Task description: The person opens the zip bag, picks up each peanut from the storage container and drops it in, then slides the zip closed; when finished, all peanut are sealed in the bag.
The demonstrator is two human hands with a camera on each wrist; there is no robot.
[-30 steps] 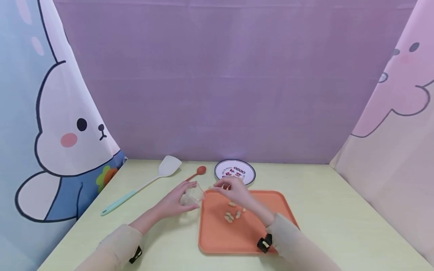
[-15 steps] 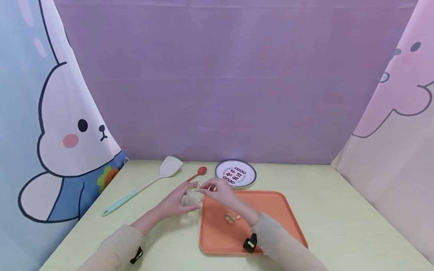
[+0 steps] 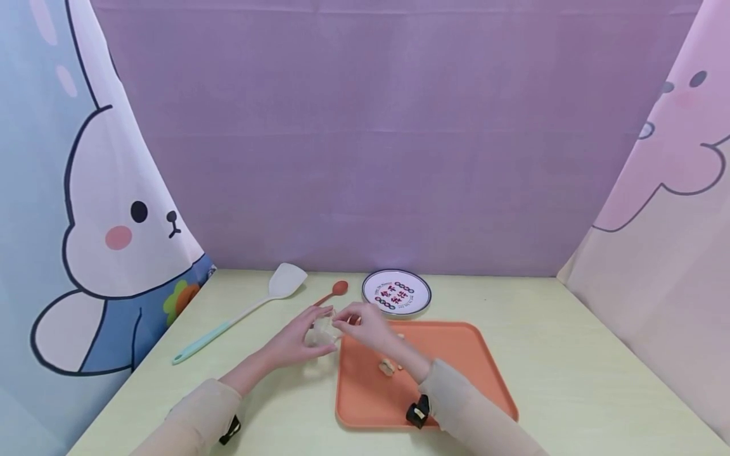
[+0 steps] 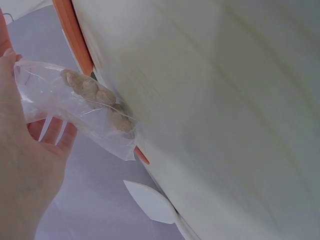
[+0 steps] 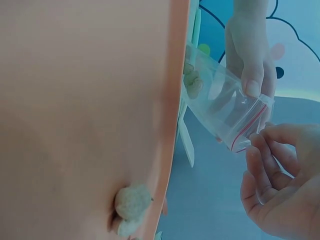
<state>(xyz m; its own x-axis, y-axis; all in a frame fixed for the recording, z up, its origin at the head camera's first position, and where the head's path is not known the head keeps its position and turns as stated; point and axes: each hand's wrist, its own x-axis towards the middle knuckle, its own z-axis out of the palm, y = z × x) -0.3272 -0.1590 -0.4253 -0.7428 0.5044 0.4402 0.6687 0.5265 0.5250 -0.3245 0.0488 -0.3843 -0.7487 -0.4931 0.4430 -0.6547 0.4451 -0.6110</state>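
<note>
My left hand [image 3: 301,339] holds a clear zip bag [image 4: 50,85] with a red seal line, tilted beside the tray's left edge. Several peanuts in shells [image 4: 90,89] lie in its far end. At the bag's mouth is my right hand [image 3: 367,326], fingers bent and fingertips drawn together right at the plastic edge. I cannot tell what, if anything, sits between them. An orange tray [image 3: 456,354] lies under the right forearm. Unbagged peanuts [image 3: 387,367] rest on it, partly hidden by that arm; one peanut [image 5: 132,202] shows large in the right wrist view.
Behind the tray stands a white plate [image 3: 397,291] with red print. A red spoon [image 3: 339,288] lies behind the bag, its handle partly hidden. On the left is a white spatula [image 3: 285,282] with a mint handle. A purple curtain [image 3: 376,158] hangs behind the table.
My right hand, with a pale peanut at its fingertips a second ago, has moved left to the bag's mouth. The left hand stays in place with the bag.
</note>
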